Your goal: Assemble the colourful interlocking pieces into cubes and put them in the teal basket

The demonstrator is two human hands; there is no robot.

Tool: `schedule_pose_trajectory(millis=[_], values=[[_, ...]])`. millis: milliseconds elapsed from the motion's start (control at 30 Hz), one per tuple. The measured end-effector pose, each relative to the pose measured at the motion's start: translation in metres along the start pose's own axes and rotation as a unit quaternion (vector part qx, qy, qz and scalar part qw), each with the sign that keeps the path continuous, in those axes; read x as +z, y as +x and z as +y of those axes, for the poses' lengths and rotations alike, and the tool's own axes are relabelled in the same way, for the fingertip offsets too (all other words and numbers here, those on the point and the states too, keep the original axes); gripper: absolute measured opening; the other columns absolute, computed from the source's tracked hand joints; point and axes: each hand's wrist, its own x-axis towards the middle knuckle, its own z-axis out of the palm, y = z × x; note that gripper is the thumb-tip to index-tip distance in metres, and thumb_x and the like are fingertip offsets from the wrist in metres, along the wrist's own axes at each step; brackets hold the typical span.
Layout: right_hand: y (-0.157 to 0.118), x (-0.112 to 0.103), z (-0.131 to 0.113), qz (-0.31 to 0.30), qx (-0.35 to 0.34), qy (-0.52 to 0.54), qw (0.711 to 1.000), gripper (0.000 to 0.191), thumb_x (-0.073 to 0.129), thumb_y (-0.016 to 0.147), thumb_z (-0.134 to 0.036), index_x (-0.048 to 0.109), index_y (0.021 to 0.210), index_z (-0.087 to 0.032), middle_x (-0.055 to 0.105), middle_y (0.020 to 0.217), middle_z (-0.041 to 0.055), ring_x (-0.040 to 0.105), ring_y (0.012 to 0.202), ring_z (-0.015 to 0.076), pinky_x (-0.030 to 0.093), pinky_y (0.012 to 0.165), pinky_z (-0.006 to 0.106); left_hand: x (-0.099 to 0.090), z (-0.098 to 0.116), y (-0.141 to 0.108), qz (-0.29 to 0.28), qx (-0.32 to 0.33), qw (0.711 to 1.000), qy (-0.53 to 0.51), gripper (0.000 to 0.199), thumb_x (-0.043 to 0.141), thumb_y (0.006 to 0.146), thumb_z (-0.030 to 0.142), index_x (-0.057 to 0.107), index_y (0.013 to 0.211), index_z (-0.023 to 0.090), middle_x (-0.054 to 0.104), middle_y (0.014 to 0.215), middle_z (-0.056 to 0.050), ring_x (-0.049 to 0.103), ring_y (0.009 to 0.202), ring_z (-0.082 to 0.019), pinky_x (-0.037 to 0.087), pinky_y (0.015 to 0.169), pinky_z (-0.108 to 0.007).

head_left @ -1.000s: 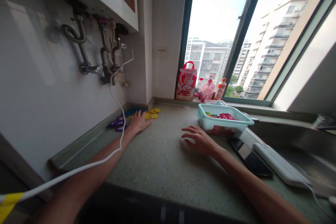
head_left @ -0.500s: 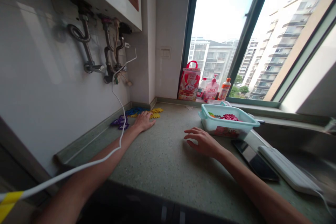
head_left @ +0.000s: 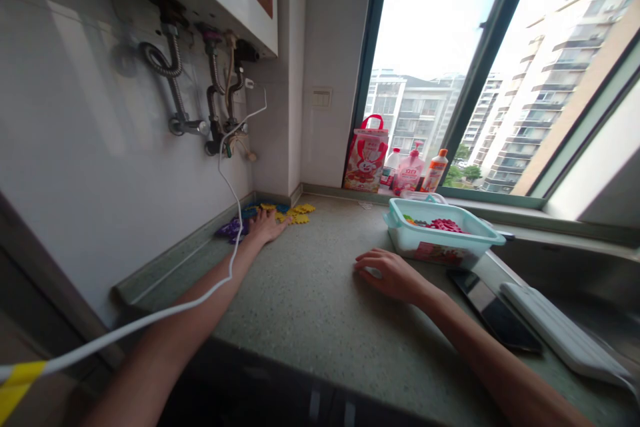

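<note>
My left hand [head_left: 267, 225] reaches to the back left corner of the counter, fingers spread over a group of small flat pieces with notched edges. Yellow pieces [head_left: 301, 213] show to the right of the fingers and just beyond them. Purple pieces [head_left: 231, 230] lie on its left, and blue pieces [head_left: 283, 208] sit behind, partly covered. Whether any piece is gripped under the fingertips is hidden. My right hand [head_left: 390, 275] rests on the counter in front of a light-blue plastic tub [head_left: 440, 240], fingers loosely curved, nothing seen in it. Inside the tub are pink pieces [head_left: 447, 225] and a few green and orange ones.
A white cable [head_left: 165, 312] crosses above my left forearm. Right of my right forearm lie a black phone [head_left: 495, 310] and a long white power strip [head_left: 563, 330], beside the sink [head_left: 570, 280]. A red-handled bag [head_left: 367, 160] and bottles [head_left: 410, 172] stand along the window sill.
My left hand has shifted slightly left and back, its fingers now spread farther over the yellow and blue pieces. My right hand's fingers have curled in a little. The view has moved slightly.
</note>
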Motion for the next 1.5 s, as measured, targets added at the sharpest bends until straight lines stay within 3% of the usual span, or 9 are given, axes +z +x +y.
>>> schedule_pose_trajectory(millis=[167,600,733,900,1033,1100,1200,1367,1500], values=[[0.000,0.000,-0.001,-0.020,0.012,0.008,1.000,0.023,0.059,0.099,-0.022,0.079,0.109,-0.024,0.079,0.109,0.0071,0.074,0.099,0.0225,0.058,0.093,0.035,-0.004,-0.005,0.003,0.005,-0.015,1.000,0.004,0.101,0.028,0.090,0.088,0.039,0.162,0.018,0.028,0.171,-0.021,0.020,0.160,-0.040,0.029,0.123,-0.060],[0.002,-0.001,-0.006,-0.036,0.033,0.017,0.999,0.025,0.057,0.098,-0.022,0.080,0.108,-0.024,0.080,0.107,0.0058,0.075,0.097,0.0226,0.057,0.091,0.034,-0.008,-0.008,-0.001,-0.017,0.053,0.997,0.045,0.102,0.042,0.084,0.089,0.039,0.162,0.024,0.036,0.168,-0.020,0.026,0.157,-0.044,0.028,0.120,-0.068],[0.001,-0.001,-0.006,-0.037,0.031,0.021,0.999,0.024,0.058,0.098,-0.022,0.080,0.107,-0.025,0.080,0.105,0.0052,0.075,0.096,0.0220,0.057,0.091,0.033,-0.006,0.011,-0.018,-0.026,0.088,0.995,0.035,0.102,0.041,0.083,0.092,0.042,0.160,0.024,0.037,0.167,-0.021,0.027,0.155,-0.046,0.027,0.119,-0.069],[0.001,-0.001,-0.006,-0.030,0.025,0.025,0.999,0.024,0.058,0.098,-0.023,0.079,0.107,-0.025,0.080,0.105,0.0057,0.075,0.096,0.0216,0.057,0.091,0.032,-0.002,0.050,-0.048,-0.034,0.144,0.989,0.026,0.092,0.037,0.088,0.089,0.046,0.158,0.030,0.041,0.165,-0.018,0.034,0.153,-0.045,0.028,0.117,-0.070],[0.001,-0.003,-0.007,-0.036,0.027,0.027,0.999,0.023,0.058,0.098,-0.023,0.079,0.106,-0.025,0.080,0.104,0.0054,0.074,0.096,0.0217,0.057,0.090,0.032,-0.015,0.067,-0.057,0.031,0.213,0.976,0.034,0.077,0.038,0.094,0.081,0.058,0.148,0.028,0.054,0.156,-0.013,0.048,0.143,-0.038,0.037,0.116,-0.058],[0.001,-0.004,-0.008,-0.037,0.025,0.029,0.999,0.023,0.058,0.098,-0.022,0.079,0.106,-0.025,0.080,0.103,0.0050,0.074,0.095,0.0214,0.057,0.089,0.032,-0.027,0.061,-0.051,0.060,0.216,0.973,0.058,0.063,0.039,0.100,0.067,0.064,0.141,0.027,0.063,0.146,-0.012,0.054,0.136,-0.034,0.041,0.115,-0.050],[0.002,-0.005,-0.009,-0.033,0.018,0.031,0.999,0.024,0.057,0.098,-0.021,0.079,0.104,-0.025,0.080,0.102,0.0049,0.074,0.094,0.0211,0.056,0.089,0.031,-0.048,0.037,-0.036,0.047,0.183,0.977,0.100,0.049,0.050,0.098,0.050,0.067,0.137,0.025,0.069,0.136,-0.013,0.059,0.128,-0.032,0.044,0.110,-0.046],[0.002,-0.005,-0.009,-0.041,0.015,0.025,0.999,0.023,0.058,0.097,-0.020,0.079,0.104,-0.026,0.080,0.103,0.0035,0.074,0.097,0.0212,0.055,0.091,0.031,-0.067,0.003,-0.022,-0.018,0.152,0.978,0.139,0.040,0.068,0.080,0.055,0.082,0.106,0.028,0.080,0.108,-0.012,0.069,0.112,-0.038,0.045,0.107,-0.055],[0.002,-0.004,-0.008,-0.043,0.020,0.025,0.999,0.023,0.057,0.098,-0.021,0.079,0.104,-0.027,0.080,0.103,0.0029,0.074,0.097,0.0211,0.056,0.091,0.031,-0.068,0.002,-0.021,-0.039,0.138,0.980,0.140,0.036,0.078,0.068,0.056,0.082,0.089,0.027,0.081,0.098,-0.012,0.073,0.102,-0.037,0.051,0.098,-0.050]])
